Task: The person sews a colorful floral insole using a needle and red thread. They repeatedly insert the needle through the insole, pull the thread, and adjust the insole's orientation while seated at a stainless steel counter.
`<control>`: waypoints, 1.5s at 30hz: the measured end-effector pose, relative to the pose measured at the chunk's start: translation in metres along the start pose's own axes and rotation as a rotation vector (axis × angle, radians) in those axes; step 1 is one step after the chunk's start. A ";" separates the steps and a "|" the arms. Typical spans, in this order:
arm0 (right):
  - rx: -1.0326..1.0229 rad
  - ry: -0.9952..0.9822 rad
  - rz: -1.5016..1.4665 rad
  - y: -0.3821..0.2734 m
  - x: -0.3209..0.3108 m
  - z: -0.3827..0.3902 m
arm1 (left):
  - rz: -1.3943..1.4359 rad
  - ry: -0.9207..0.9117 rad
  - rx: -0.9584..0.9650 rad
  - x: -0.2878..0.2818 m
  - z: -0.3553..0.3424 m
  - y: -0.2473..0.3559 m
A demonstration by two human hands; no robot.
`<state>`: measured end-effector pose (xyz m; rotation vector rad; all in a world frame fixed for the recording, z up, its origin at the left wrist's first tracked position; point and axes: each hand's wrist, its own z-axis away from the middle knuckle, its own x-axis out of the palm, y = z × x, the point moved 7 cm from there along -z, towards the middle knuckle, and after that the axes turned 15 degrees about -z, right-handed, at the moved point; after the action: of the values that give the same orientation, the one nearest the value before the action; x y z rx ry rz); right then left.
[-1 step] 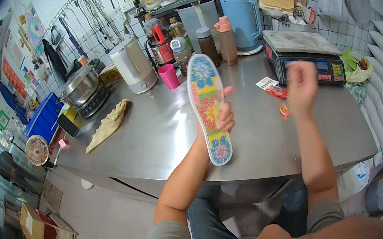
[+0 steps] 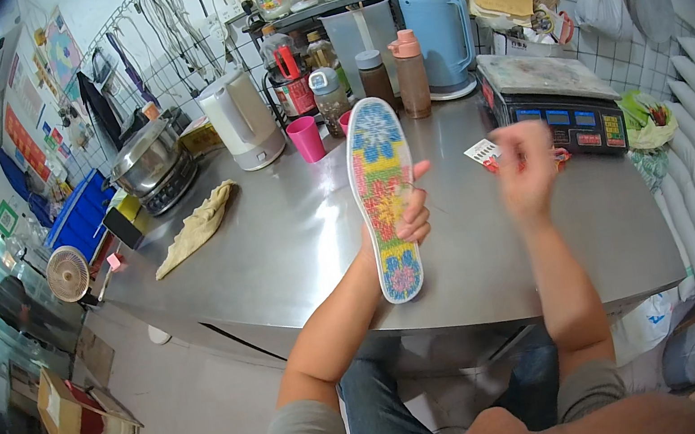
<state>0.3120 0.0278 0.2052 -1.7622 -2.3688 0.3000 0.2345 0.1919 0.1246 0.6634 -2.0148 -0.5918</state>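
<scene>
Insole (image 2: pixel 384 198), one, long and flat with a stitched pattern of blue, yellow, red and green, stands nearly upright above the surface (image 2: pixel 279 246), gripped along its right edge by the left hand (image 2: pixel 409 216), fingers curled round it. The right hand (image 2: pixel 526 166) is raised beside it, blurred; I cannot tell how far it is closed or whether it holds anything. On the brushed steel surface: one pink cup (image 2: pixel 305 138), one white kettle (image 2: pixel 239 120), one pale blue flask (image 2: pixel 436 21), two capped bottles (image 2: pixel 411 75) with dark contents, a lidded steel pot (image 2: pixel 146 162), a crumpled yellowish cloth (image 2: pixel 196 227), and a black scale (image 2: pixel 549 103) with a flat plate.
</scene>
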 end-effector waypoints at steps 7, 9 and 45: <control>-0.258 -0.276 0.102 -0.061 0.064 0.025 | 0.073 -0.109 -0.117 -0.005 -0.006 -0.019; -0.267 -0.287 0.115 -0.062 0.065 0.023 | 0.085 -0.186 -0.113 -0.005 -0.006 -0.022; -0.286 -0.305 0.136 -0.062 0.063 0.027 | -0.227 0.090 -0.081 -0.003 -0.005 -0.018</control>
<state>0.2295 0.0690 0.1965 -2.1495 -2.6130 0.2764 0.2437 0.1801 0.1138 0.8613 -1.8347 -0.7597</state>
